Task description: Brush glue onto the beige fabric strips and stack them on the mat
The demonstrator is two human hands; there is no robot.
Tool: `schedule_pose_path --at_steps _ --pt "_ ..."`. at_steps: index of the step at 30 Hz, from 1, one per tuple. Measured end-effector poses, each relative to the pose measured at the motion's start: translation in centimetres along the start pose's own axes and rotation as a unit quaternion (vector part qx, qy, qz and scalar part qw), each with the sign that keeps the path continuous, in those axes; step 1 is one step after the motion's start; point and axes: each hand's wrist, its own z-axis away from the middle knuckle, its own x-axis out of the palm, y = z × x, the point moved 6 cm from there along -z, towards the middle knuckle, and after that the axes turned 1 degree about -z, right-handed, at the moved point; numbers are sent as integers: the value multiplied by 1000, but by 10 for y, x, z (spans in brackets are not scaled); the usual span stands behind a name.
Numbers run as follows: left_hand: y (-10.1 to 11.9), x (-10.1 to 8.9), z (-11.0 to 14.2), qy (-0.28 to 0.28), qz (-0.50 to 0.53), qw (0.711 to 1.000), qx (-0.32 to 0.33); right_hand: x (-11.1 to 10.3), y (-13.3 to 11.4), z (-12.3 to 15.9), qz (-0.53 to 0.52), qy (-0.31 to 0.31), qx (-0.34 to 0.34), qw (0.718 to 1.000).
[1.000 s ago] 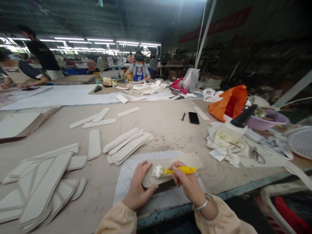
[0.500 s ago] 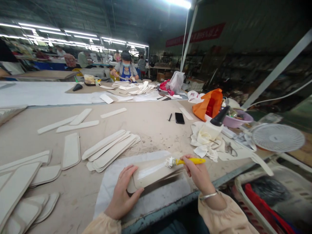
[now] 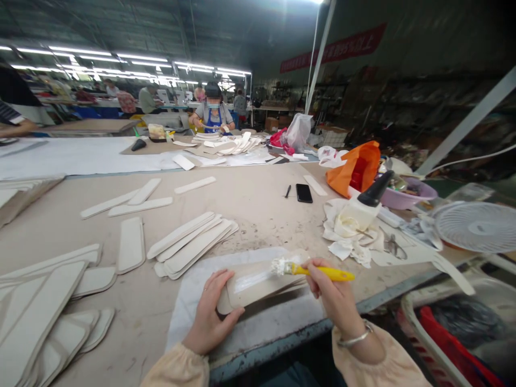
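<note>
My right hand (image 3: 328,287) is closed around the yellow handle of a brush (image 3: 300,269). White paste covers its bristles, which rest on a long beige panel (image 3: 258,290) with rounded corners. A wet white streak runs along the panel's left part. With thumb and fingers on opposite edges, my left hand (image 3: 215,309) grips the panel's left end. More panels lie beneath it, their edges partly showing. Under them is a white sheet (image 3: 181,309) on the table. A fanned pile of similar panels (image 3: 197,244) lies just beyond my left hand.
Stacked panels (image 3: 36,312) cover the table's left side. A phone (image 3: 303,193), a white bottle (image 3: 360,209) with a black top, scissors (image 3: 393,244) and a white fan (image 3: 478,227) stand or lie rightward. A basket (image 3: 415,317) sits at lower right. A co-worker (image 3: 213,113) works opposite.
The brush has shifted slightly left along the panel, and its handle now tilts down to the right. My left hand keeps its grip. The view has turned slightly left.
</note>
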Motion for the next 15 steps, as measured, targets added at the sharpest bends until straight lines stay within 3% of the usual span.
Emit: schedule_pose_path --at_steps 4,7,10,15 --pt "0 0 0 -8 10 1000 -13 58 3 19 -35 -121 44 991" --pt "0 0 0 -4 7 1000 -9 76 -1 23 0 -163 33 986" --pt "1 -1 -1 2 1 1000 -2 66 -5 17 50 -160 25 985" --pt "0 -2 -1 8 -3 1000 -4 16 -3 0 117 -94 37 988"
